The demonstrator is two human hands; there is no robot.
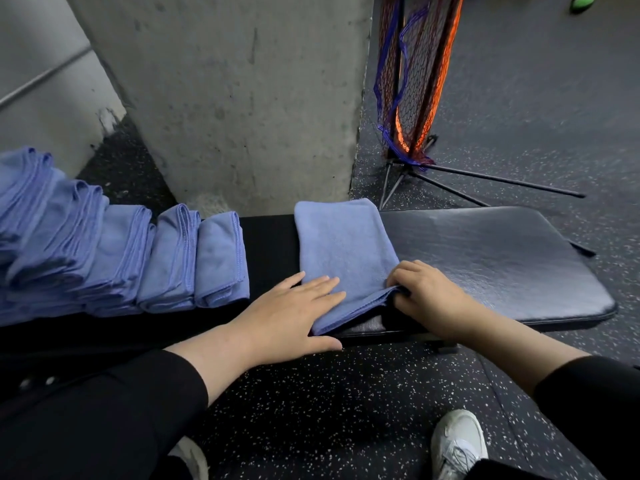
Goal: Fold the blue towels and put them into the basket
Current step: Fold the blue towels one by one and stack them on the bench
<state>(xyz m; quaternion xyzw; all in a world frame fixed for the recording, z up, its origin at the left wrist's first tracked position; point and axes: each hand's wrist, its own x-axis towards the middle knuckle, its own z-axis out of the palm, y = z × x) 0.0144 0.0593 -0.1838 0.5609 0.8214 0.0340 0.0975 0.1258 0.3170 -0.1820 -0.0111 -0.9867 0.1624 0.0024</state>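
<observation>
I read the job as well under way but not near finished: a row of folded blue towels (pixel 114 251) already stands overlapping along the left part of the black padded bench (pixel 502 261), each leaning on the next, and one more blue towel (pixel 343 251) lies flat on the bench in the middle of my view, partly folded. No basket shows anywhere in the head view, so as far as I can tell none of the towels has gone into one yet; the whole stack plus this one is left to move. The towel in hand is a long strip, its long axis running from the near edge of the bench away towards the concrete pillar (pixel 242 98), tilted slightly so the far end leans left. Its layered open edges face me at the near end, where I can see the stitched hems stacked. My left hand (pixel 294 313) lies flat with fingers straight, pressing the near left corner down. My right hand (pixel 426 296) has its fingers curled, pinching the near right corner of the towel at the bench edge. I judge the next fold will bring the near end over towards the far end. Off to the right stands an orange and blue net on a stand (pixel 412 98) on the speckled floor (pixel 346 410), and my white shoe (pixel 457 441) shows below.
</observation>
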